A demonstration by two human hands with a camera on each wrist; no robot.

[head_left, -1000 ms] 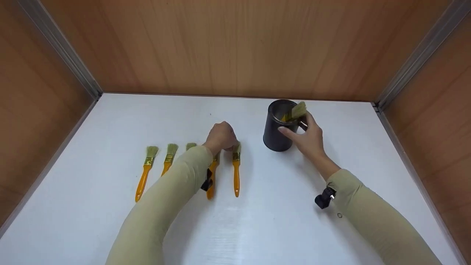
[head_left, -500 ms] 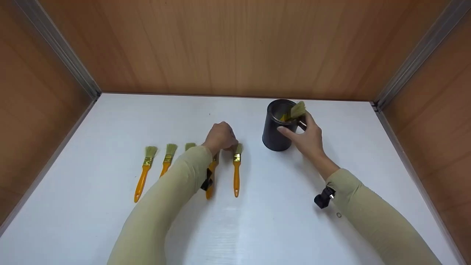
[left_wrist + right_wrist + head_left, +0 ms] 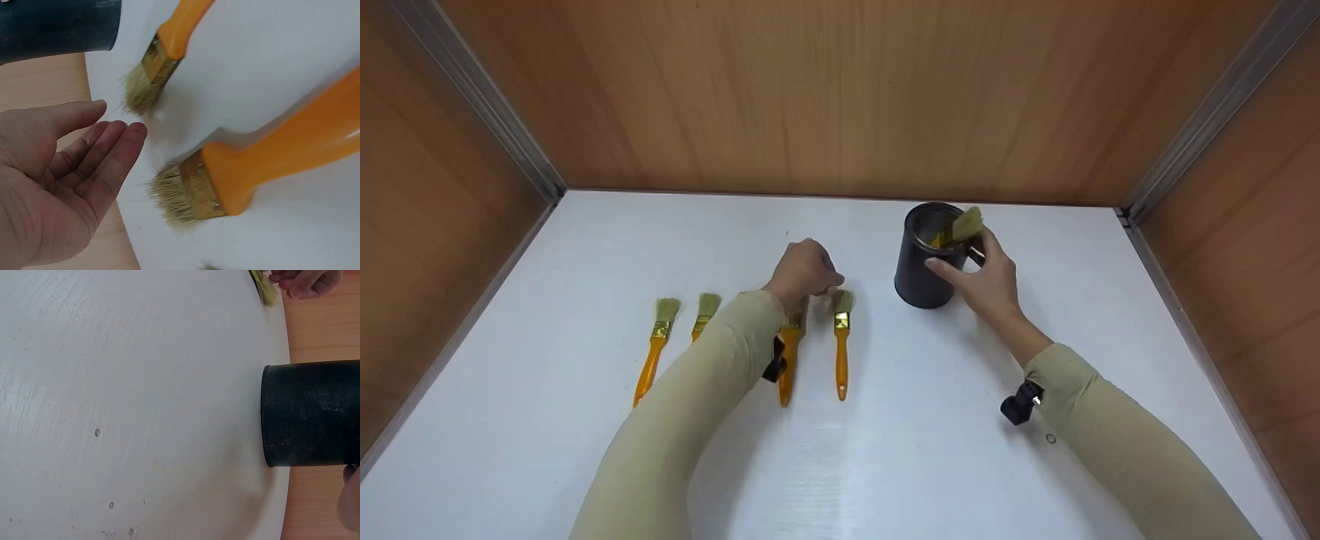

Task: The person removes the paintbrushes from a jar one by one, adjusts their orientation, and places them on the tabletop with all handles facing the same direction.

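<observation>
On the white table (image 3: 885, 450), orange-handled paint brushes lay in a row. The left hand (image 3: 804, 271) floated just above the bristles of two of them, one brush (image 3: 789, 352) under the wrist and one brush (image 3: 841, 341) to its right. From the head it looked like a fist. The left wrist view showed more: the fingers (image 3: 107, 152) were loose and apart, holding nothing. Farther right, the right hand (image 3: 988, 279) wrapped round the black round metal can (image 3: 924, 259), where one more brush (image 3: 962, 225) stood inside. A second ago the left hand was lower, on the bristles.
</observation>
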